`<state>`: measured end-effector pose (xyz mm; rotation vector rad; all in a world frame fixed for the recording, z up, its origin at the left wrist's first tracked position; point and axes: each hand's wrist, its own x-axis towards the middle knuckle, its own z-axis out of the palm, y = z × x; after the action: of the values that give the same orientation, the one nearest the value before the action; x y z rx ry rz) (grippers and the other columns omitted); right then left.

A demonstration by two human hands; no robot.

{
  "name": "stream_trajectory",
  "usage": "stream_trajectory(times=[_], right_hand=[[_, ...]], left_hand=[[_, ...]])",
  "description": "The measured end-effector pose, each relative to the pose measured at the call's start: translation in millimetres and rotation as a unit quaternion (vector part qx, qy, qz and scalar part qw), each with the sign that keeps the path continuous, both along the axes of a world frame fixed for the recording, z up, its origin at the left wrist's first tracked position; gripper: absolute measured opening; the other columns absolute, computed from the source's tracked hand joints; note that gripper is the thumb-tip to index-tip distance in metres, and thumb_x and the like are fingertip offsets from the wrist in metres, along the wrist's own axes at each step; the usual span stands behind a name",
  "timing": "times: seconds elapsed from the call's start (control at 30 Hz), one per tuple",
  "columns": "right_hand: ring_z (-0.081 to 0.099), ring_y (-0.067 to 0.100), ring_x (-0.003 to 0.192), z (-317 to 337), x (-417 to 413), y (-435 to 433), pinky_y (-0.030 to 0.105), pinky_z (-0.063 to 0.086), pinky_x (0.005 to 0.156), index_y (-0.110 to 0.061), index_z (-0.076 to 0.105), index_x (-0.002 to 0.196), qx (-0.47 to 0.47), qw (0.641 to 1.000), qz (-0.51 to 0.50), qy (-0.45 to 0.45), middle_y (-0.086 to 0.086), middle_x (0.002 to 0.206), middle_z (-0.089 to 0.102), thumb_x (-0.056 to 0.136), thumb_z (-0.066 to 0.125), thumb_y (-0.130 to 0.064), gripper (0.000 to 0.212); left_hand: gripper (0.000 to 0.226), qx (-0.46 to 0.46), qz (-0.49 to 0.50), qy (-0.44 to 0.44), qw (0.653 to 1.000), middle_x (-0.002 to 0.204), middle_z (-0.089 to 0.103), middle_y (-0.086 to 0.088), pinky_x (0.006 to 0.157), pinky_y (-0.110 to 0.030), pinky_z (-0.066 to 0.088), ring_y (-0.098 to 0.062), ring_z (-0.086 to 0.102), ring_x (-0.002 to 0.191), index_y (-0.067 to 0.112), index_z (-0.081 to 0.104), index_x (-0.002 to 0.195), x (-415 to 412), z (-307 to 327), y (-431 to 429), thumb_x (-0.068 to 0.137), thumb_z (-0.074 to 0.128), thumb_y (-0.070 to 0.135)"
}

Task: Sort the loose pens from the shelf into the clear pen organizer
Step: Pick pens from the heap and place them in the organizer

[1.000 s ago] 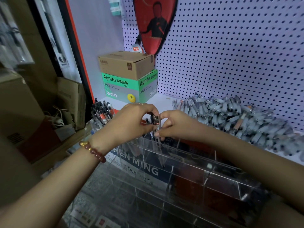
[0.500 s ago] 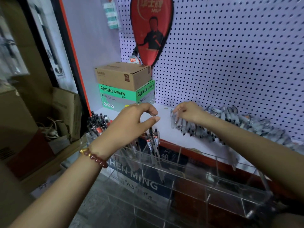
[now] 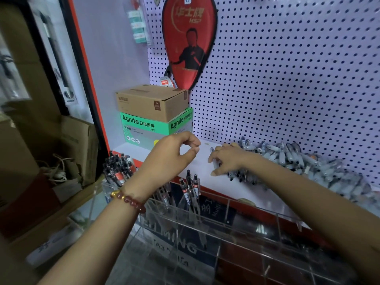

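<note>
Gathering at the pile's 9 o'clock end, the right hand (image 3: 228, 159) curls its fingers round a few loose pens (image 3: 298, 161) on the shelf (image 3: 232, 190); the left hand (image 3: 174, 153) hovers curled and empty. The pens are likely light, stiff and slick (grip the barrels mid-length). At 6 o'clock stands the clear pen organizer (image 3: 226, 227): one compartment holds several leaning pens (image 3: 190, 186), the 9 o'clock one a fuller bunch (image 3: 117, 167).
</note>
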<state>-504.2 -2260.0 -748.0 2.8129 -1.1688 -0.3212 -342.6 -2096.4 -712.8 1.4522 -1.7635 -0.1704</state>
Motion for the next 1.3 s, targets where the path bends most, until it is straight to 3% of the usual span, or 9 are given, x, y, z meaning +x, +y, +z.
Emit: stream_trajectory(times=[0.37,0.53,0.67,0.73,0.87,1.0,1.1,1.2,1.3], right_hand=[[0.052,0.009,0.083,-10.9,2.3,11.1,0.03,0.024,0.084,-0.032,0.058,0.098,0.101,0.973,-0.02,-0.205,-0.015,0.073,0.055,0.082,0.064,-0.022,0.02],[0.056,0.014,0.072,20.7,-1.5,10.9,0.028,0.047,0.078,-0.026,0.057,0.089,0.241,0.887,-0.069,-0.387,0.0,0.083,0.062,0.087,0.061,-0.009,0.018],[0.044,0.012,0.067,58.3,0.3,25.5,0.023,0.038,0.069,-0.018,0.052,0.074,0.308,0.834,-0.051,-0.456,0.003,0.077,0.053,0.088,0.06,-0.007,0.019],[0.041,0.007,0.058,71.8,2.1,37.2,0.02,0.034,0.061,-0.017,0.05,0.074,0.371,0.808,0.002,-0.458,0.006,0.076,0.052,0.089,0.059,-0.005,0.021],[0.052,0.006,0.058,85.4,9.9,59.3,0.018,0.046,0.065,-0.013,0.056,0.084,0.42,0.809,0.096,-0.399,-0.004,0.067,0.058,0.092,0.056,0.0,0.015],[0.063,0.013,0.068,84.2,12.5,59.9,0.026,0.054,0.076,-0.015,0.061,0.098,0.464,0.791,0.077,-0.391,-0.001,0.087,0.068,0.094,0.055,-0.014,0.007],[0.064,0.017,0.075,59.8,6.2,33.9,0.03,0.055,0.076,-0.019,0.06,0.093,0.312,0.861,-0.013,-0.4,-0.001,0.091,0.069,0.096,0.053,-0.018,0.007],[0.063,0.015,0.086,31.2,-6.9,12.2,0.035,0.053,0.084,-0.024,0.058,0.101,0.133,0.966,-0.063,-0.214,-0.004,0.102,0.065,0.089,0.063,-0.031,0.015],[0.057,0.013,0.098,15.6,-8.8,10.9,0.028,0.045,0.085,-0.029,0.053,0.122,0.053,0.997,-0.048,-0.026,-0.009,0.109,0.06,0.081,0.065,-0.056,0.051]], left_hand=[[0.009,-0.003,0.009,0.01,1.0,0.096,0.064,0.018,0.065,0.0,0.031,0.006,0.056,0.089,0.026,0.064,0.097,-0.3,-1.3,-5.6,0.093,0.058,0.021],[0.018,-0.005,-0.003,0.053,0.999,0.102,0.064,0.01,0.081,-0.016,0.045,0.001,0.059,0.091,0.03,0.059,0.1,2.6,-1.6,-5.2,0.092,0.058,0.013],[0.033,0.013,-0.026,0.09,0.996,0.096,0.056,0.007,0.057,-0.007,0.036,0.01,0.052,0.059,0.034,0.052,0.122,3.3,-0.2,-2.4,0.096,0.053,0.014],[0.035,0.016,-0.043,0.114,0.992,0.087,0.051,0.006,0.052,-0.007,0.034,0.009,0.049,0.053,0.029,0.05,0.129,2.5,-0.1,-2.8,0.098,0.05,0.013],[0.036,-0.001,-0.06,0.124,0.99,0.123,0.056,0.001,0.087,-0.021,0.048,-0.003,0.06,0.102,0.031,0.045,0.132,2.4,-3.2,-8.4,0.098,0.049,0.019],[0.028,-0.056,-0.019,0.152,0.987,0.094,0.062,0.014,0.071,-0.02,0.048,-0.001,0.061,0.078,0.038,0.049,0.103,-0.8,0.2,-8.1,0.098,0.048,0.011],[0.023,-0.073,0.018,0.172,0.982,0.087,0.061,0.017,0.071,-0.03,0.052,-0.002,0.066,0.08,0.034,0.051,0.097,-0.7,1.6,-8.5,0.098,0.048,0.011],[0.016,-0.059,0.018,0.172,0.983,0.082,0.058,0.017,0.06,-0.028,0.048,-0.004,0.069,0.07,0.024,0.052,0.104,-2.8,1.4,-6.5,0.099,0.046,0.01],[0.016,-0.053,0.017,0.159,0.986,0.088,0.063,0.004,0.061,-0.024,0.045,-0.002,0.067,0.066,0.022,0.051,0.108,-2.9,1.3,-5.7,0.1,0.044,0.011]])
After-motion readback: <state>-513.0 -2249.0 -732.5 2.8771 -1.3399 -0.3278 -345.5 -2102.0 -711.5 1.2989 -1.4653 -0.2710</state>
